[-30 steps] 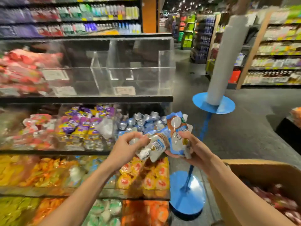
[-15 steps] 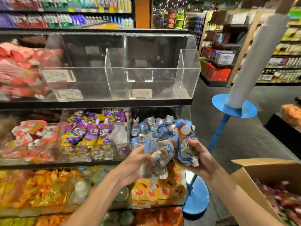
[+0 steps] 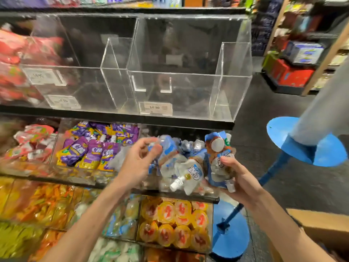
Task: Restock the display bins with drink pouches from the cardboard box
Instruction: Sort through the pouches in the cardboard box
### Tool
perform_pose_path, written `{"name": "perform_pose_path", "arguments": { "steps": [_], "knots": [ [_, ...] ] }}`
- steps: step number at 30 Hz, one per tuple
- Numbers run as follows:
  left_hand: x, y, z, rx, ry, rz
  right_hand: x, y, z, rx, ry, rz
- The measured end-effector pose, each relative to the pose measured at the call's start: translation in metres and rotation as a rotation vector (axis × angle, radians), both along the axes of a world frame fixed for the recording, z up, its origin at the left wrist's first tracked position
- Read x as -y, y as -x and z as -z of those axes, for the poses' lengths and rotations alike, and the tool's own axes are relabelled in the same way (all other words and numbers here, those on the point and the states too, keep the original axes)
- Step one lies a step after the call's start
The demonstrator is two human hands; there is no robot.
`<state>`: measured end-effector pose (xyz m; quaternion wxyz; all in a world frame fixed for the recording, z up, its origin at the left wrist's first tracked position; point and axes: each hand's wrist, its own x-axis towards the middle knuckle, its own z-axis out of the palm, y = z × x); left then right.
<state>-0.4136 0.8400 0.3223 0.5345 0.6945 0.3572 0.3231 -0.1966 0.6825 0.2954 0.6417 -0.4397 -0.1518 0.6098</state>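
Fingers (image 3: pixel 227 160) of right hand (image 3: pixel 244 179) round drink pouches (image 3: pixel 217 148)

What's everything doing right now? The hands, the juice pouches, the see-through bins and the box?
Left hand, fingers loosely curled, holding nothing.
Right hand, gripping blue-and-brown pouches.
White pouch, loose between the hands, cap on, spout pointing down-left.
Purple pouches, piled up on the middle shelf.
Top clear bin, nothing inside.
Cardboard box, open.
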Motion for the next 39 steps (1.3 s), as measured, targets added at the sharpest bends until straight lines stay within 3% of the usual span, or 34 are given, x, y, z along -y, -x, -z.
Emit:
{"name": "perform_pose_path", "arguments": {
  "steps": [3,7,15,19,27,34,36,39],
  "knots": [
    [-0.014,0.001,0.000,-0.096,-0.246,-0.029,-0.010,-0.023,0.004,0.037,0.045,-0.042],
    [-0.030,0.000,0.020,-0.402,-0.614,0.028,-0.021,-0.027,0.006,0.054,0.043,-0.074],
    [-0.076,-0.026,0.049,-0.691,-1.072,0.157,-0.021,-0.014,0.007,0.092,0.050,-0.022],
    [-0.091,-0.036,0.055,-1.048,-1.249,0.167,-0.014,0.000,0.002,0.066,0.052,0.041],
    [-0.090,-0.052,0.067,-1.302,-1.200,0.144,-0.008,0.016,0.002,0.099,0.060,0.123],
    [-0.086,-0.058,0.040,-1.526,-1.143,0.330,-0.011,0.014,-0.003,0.069,0.070,0.200],
    [-0.084,-0.056,0.028,-1.359,-1.033,0.339,-0.013,0.011,-0.004,0.079,0.064,0.206],
    [-0.073,-0.048,0.011,-0.747,-0.555,0.347,-0.016,0.004,-0.003,0.098,0.053,0.201]
  ]
}}
